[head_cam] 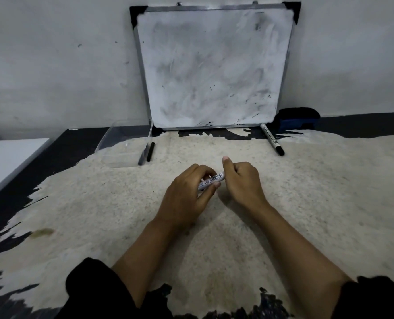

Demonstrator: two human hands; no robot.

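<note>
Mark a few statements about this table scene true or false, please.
1. The left hand and the right hand both hold one white barcode-labelled marker. True.
2. The smudged metal-framed whiteboard lies flat on the worn beige table. False: it leans upright against the wall.
3. A second white marker with a black cap lies by the whiteboard's lower right corner. True.
4. The blue-and-black eraser sits inside the clear plastic tray. False: it sits right of the whiteboard; the tray stands left.

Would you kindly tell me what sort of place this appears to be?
Probably a makeshift teaching corner in a plain room: a smudged whiteboard leans against the bare wall on a worn table, an eraser sits beside it, and the left hand and right hand grip a marker.
</note>
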